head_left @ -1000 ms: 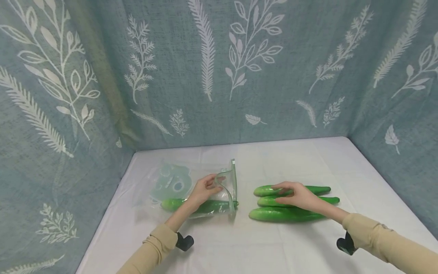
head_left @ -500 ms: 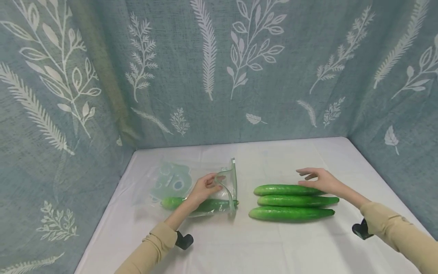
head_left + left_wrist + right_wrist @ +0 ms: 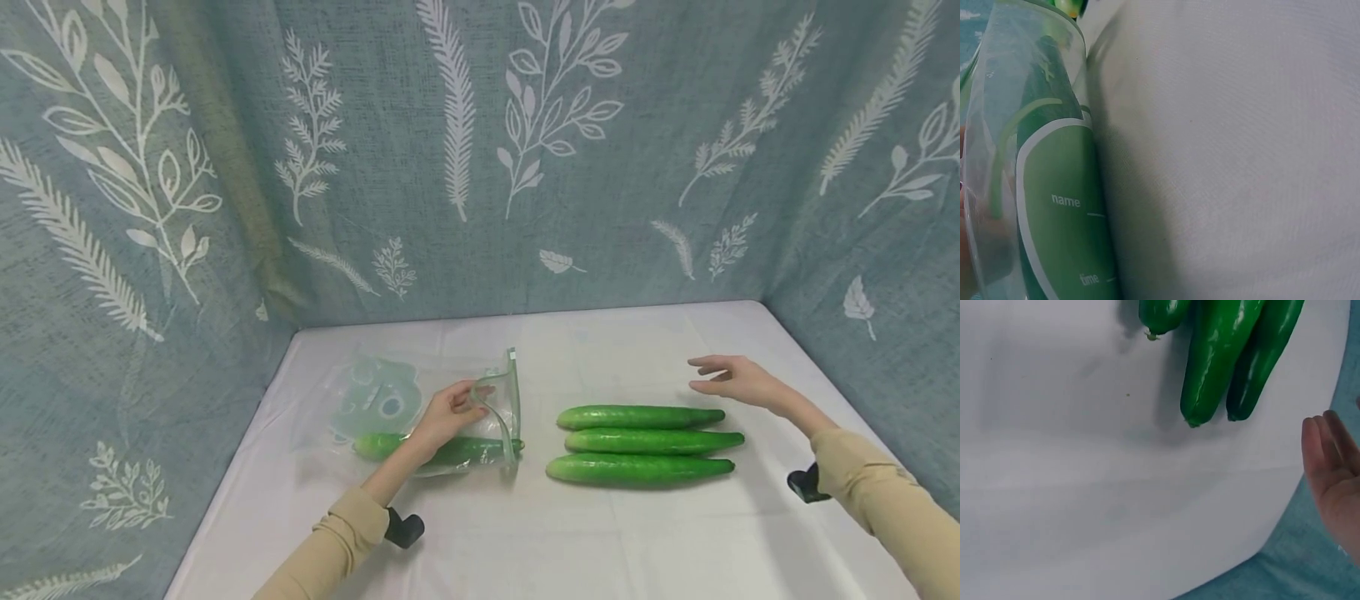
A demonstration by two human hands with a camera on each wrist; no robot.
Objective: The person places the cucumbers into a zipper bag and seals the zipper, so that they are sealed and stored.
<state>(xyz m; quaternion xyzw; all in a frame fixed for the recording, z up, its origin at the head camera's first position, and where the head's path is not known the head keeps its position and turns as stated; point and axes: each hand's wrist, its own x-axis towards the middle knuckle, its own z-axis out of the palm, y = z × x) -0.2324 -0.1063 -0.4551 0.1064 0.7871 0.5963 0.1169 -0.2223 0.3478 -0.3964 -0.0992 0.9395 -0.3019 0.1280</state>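
Note:
A clear zip bag [image 3: 435, 367] with a pale green animal print lies on the left of the table. Inside it is one cucumber [image 3: 472, 451], its tip at the bag's mouth. My left hand [image 3: 444, 417] pinches the upper layer of the bag near its mouth, which gapes. To the right, three cucumbers lie side by side: a back one [image 3: 637, 416], a middle one [image 3: 652, 441] and a front one [image 3: 637, 470]. Past their right ends, my right hand [image 3: 738, 380] hovers with relaxed fingers, holding nothing. The left wrist view shows the bag's green label [image 3: 1063, 206] close up.
A white cloth [image 3: 570, 550] covers the table. Blue-green leaf-patterned curtains [image 3: 480, 250] hang behind it and along both sides. The table's rounded corner [image 3: 1259, 551] shows in the right wrist view.
My right hand has drawn away from over the cucumbers, going right and toward the back. My left hand, the bag and the cucumbers stay where they were.

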